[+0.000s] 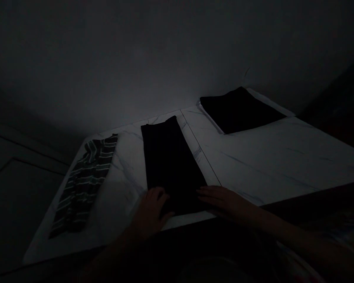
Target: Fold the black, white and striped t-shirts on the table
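Note:
A long folded black cloth (171, 161) lies flat on the pale marbled table (253, 157), its near end close to the front edge. My left hand (152, 208) rests on the cloth's near left corner, fingers apart and the thumb toward the right. On the near right edge of the same cloth lies my right hand (221, 200), its fingers stretched out flat. The picture is very dark, so creases in the cloth and the undersides of both hands cannot be made out.
A striped dark garment (82, 184) lies at the table's left side. At the back right another black folded cloth (238, 110) sits over something white. A grey wall (135, 63) stands behind the table. Panelled doors (23, 188) show faintly at the left.

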The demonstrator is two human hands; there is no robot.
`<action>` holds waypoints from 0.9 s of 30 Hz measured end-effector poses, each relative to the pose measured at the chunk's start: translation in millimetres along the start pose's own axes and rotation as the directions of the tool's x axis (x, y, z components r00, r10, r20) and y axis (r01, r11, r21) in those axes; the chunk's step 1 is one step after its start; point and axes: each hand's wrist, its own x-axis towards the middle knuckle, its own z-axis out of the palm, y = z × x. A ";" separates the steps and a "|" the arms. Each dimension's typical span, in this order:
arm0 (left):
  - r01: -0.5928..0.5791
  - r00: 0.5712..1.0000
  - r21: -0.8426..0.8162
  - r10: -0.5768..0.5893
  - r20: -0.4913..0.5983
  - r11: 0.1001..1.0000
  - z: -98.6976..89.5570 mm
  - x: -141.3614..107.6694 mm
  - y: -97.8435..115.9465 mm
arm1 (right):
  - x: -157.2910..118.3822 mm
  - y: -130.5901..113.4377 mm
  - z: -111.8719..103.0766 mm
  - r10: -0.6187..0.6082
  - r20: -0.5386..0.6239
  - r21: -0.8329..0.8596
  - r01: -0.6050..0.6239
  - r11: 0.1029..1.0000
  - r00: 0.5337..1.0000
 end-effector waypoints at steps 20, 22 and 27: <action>-0.170 0.959 -0.324 0.232 0.162 0.930 -5.3 -57.5 -8.7 | -7.7 -9.8 -42.5 0.100 0.284 0.263 -0.178 0.948 0.953; 0.004 0.943 -0.552 0.181 0.280 0.834 -12.9 -72.8 7.6 | -28.8 -25.7 -56.3 0.208 0.347 0.318 -0.323 0.891 0.914; 0.317 0.948 -0.812 -0.151 0.279 0.490 -30.0 -41.3 13.7 | 5.8 -13.6 -72.6 0.437 0.154 0.407 -0.460 0.789 0.886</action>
